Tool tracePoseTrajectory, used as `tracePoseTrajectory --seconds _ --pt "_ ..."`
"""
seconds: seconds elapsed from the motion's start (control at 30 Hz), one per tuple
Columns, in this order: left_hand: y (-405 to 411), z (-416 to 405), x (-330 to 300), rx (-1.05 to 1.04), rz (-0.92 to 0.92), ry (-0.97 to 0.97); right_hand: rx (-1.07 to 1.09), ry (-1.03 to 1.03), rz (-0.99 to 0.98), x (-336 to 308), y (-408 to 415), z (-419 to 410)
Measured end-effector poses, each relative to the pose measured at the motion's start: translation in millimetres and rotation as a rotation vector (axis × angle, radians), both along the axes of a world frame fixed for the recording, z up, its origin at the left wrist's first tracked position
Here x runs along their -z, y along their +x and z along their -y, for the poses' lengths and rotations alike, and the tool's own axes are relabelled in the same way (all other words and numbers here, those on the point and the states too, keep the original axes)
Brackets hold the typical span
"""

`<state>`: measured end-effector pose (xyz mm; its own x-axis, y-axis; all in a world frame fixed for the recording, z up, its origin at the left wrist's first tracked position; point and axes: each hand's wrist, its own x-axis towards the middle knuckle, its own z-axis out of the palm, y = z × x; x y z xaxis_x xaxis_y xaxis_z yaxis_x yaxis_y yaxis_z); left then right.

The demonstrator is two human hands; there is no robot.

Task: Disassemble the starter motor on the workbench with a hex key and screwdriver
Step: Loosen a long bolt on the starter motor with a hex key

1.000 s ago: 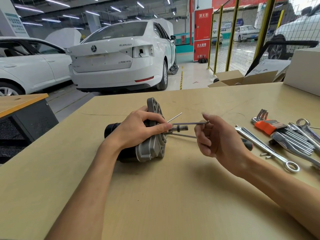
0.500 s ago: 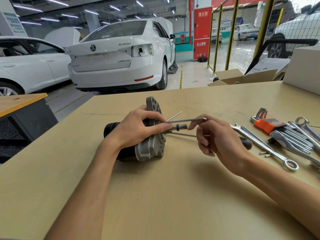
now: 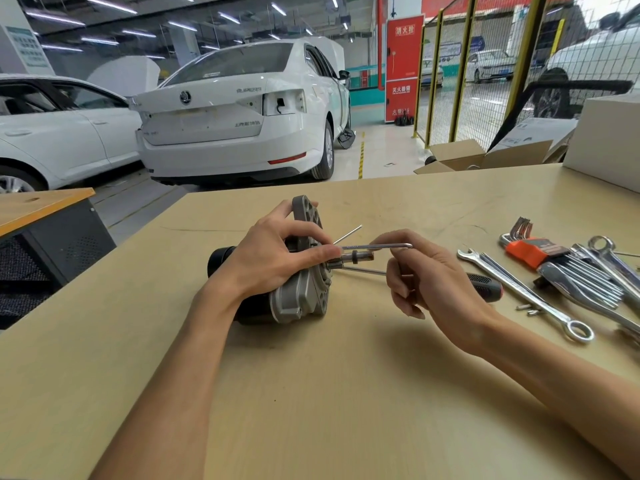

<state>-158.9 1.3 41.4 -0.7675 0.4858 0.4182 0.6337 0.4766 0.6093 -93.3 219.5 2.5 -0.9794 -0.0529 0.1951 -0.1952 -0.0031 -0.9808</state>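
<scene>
On the left half of the bench (image 3: 104, 341), your left hand (image 3: 273, 258) is curled over the motor (image 3: 298, 296), thumb behind the round flange and fingers wrapped across its face, clamping it down. The motor lies on its side, its black can pointing left under your wrist and its grey flange end facing right. There is one motor.

Just right of the flange, a short shaft (image 3: 356, 257) sticks out of the motor's centre. Two thin rods also show there: one (image 3: 347, 234) angles up and away above your index finger, and the other (image 3: 363, 270) runs level towards your right hand; you cannot tell from here what either belongs to.

Your right hand (image 3: 436, 285) sits close beside the motor without touching it. Its fingers are curled and pinch one hex key (image 3: 381, 246), whose long arm reaches left to the flange face beside your left fingertip, with the bend at the right end above your knuckles. The two hands are near each other, bridged only by the key.

Behind your right hand lies a black ribbed handle (image 3: 485, 285), half hidden. Further right, a spanner (image 3: 526, 292) lies diagonally, two or three small bits (image 3: 528, 309) just beside it. At the far right sits one orange-holder key set (image 3: 533, 251) with a heap of more spanners (image 3: 602, 278), too overlapped to count.
</scene>
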Motion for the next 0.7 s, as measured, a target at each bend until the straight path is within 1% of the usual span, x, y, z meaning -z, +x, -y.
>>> tracePoseTrajectory --seconds 0.17,0.37,0.43,0.53,0.7 --pt "-2.1 -0.5 1.4 0.006 -0.004 -0.01 0.101 -0.056 0.097 1.2 -4.0 0.4" --pt "-2.0 0.0 1.0 0.003 0.019 -0.014 0.058 -0.223 0.228 0.0 -6.9 0.9" --pt "-1.3 0.1 0.8 -0.001 0.027 -0.01 0.035 -0.268 0.249 -0.5 -8.3 -1.5" --pt "-1.0 0.2 1.3 -0.002 0.034 -0.008 -0.017 -0.279 0.242 -1.5 -9.1 -3.8" --pt "-2.3 0.7 1.8 -0.002 0.038 -0.013 -0.164 -0.308 0.209 -4.1 -6.4 -3.3"
